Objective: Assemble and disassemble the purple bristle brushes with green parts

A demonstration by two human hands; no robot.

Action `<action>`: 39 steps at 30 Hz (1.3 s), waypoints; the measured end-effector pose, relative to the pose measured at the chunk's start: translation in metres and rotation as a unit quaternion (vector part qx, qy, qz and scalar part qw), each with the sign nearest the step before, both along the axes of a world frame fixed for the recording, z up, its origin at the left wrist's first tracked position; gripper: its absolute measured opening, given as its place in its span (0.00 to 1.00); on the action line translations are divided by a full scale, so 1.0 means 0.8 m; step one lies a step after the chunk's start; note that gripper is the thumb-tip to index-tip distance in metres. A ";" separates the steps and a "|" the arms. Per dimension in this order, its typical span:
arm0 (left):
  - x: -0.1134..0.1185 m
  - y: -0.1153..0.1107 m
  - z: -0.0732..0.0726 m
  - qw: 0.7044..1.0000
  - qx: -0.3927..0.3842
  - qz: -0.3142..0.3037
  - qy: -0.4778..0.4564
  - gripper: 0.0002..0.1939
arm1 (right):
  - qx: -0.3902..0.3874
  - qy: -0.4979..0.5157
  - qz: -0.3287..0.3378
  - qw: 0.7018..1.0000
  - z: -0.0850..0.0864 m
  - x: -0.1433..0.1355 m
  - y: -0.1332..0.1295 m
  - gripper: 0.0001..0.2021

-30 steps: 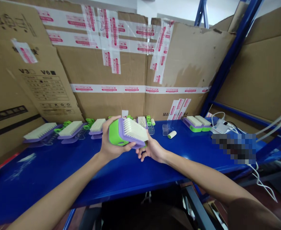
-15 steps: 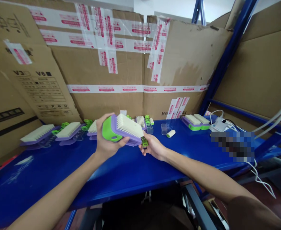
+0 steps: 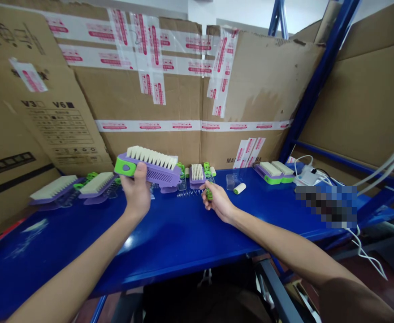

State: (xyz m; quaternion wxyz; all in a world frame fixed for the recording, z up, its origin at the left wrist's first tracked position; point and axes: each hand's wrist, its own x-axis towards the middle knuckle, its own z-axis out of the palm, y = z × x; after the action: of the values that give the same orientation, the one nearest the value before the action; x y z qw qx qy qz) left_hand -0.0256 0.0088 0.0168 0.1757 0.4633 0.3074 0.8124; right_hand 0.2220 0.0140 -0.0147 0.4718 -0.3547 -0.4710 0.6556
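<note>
My left hand (image 3: 136, 195) is closed around a purple and green scrubbing brush (image 3: 156, 167), raised above the table with its cream bristles up and its right end tipped down. A slotted purple side faces me. My right hand (image 3: 221, 204) is closed on a small green plastic piece (image 3: 209, 194), partly hidden by the fingers. From it a thin coil spring (image 3: 188, 194) stretches left, apart from the held brush. Just behind the right hand stands a smaller brush (image 3: 197, 174) with its bristles up.
Along the back of the blue table (image 3: 183, 237) lie more brushes (image 3: 97, 184), a white roller with a green end (image 3: 240, 188), a clear plastic part (image 3: 230, 181) and a pair of brushes (image 3: 274, 172). White cables (image 3: 307, 174) lie at right. Taped cardboard (image 3: 149, 148) walls the back.
The brush and the green piece have come apart. My left hand has moved left with the brush and turned it; the spring now shows between the hands. My right hand has barely moved.
</note>
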 end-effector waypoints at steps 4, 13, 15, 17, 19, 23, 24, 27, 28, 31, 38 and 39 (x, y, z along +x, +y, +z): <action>0.004 0.001 0.003 0.996 -0.003 -0.023 -0.085 0.30 | 0.028 -0.007 -0.044 0.999 -0.007 0.000 0.006 0.22; 0.010 0.000 -0.002 0.997 -0.018 -0.035 -0.067 0.27 | 0.151 -0.074 -0.082 0.982 -0.009 0.000 0.006 0.23; 0.010 0.001 -0.004 0.997 -0.026 -0.034 -0.062 0.27 | 0.161 -0.103 -0.082 0.978 -0.009 0.003 0.006 0.20; 0.010 0.002 -0.006 0.997 -0.039 -0.035 -0.064 0.29 | 0.171 -0.159 -0.073 0.970 -0.009 0.005 0.005 0.17; 0.010 0.002 -0.008 0.996 -0.049 -0.035 -0.065 0.31 | 0.207 -0.240 -0.059 0.946 -0.009 0.008 0.003 0.12; 0.011 0.003 -0.011 0.997 -0.052 -0.040 -0.050 0.30 | 0.365 -0.399 -0.067 0.839 -0.013 0.010 0.000 0.05; 0.011 0.003 -0.011 0.997 -0.051 -0.043 -0.046 0.29 | 0.392 -0.427 -0.068 0.812 -0.014 0.010 -0.001 0.05; 0.011 0.002 -0.010 0.997 -0.052 -0.045 -0.046 0.30 | 0.426 -0.479 -0.045 0.766 -0.019 0.011 0.001 0.05; 0.011 0.002 -0.009 0.996 -0.054 -0.046 -0.049 0.30 | 0.431 -0.484 -0.034 0.761 -0.020 0.012 0.002 0.05; 0.011 0.000 -0.008 0.995 -0.061 -0.050 -0.058 0.30 | 0.456 -0.462 -0.001 0.761 -0.024 0.012 0.005 0.06; 0.017 -0.002 -0.006 0.991 -0.079 -0.086 -0.064 0.29 | 0.388 -0.330 0.056 0.859 -0.033 0.010 0.021 0.05; 0.018 -0.003 -0.005 0.990 -0.081 -0.096 -0.063 0.29 | 0.363 -0.313 0.066 0.875 -0.034 0.010 0.024 0.05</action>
State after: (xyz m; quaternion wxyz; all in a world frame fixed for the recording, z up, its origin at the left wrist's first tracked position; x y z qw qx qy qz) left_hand -0.0108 0.0064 0.0129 0.3088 0.4222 0.3151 0.7919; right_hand 0.2303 0.0335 -0.0422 0.3508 -0.3131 -0.8212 0.3233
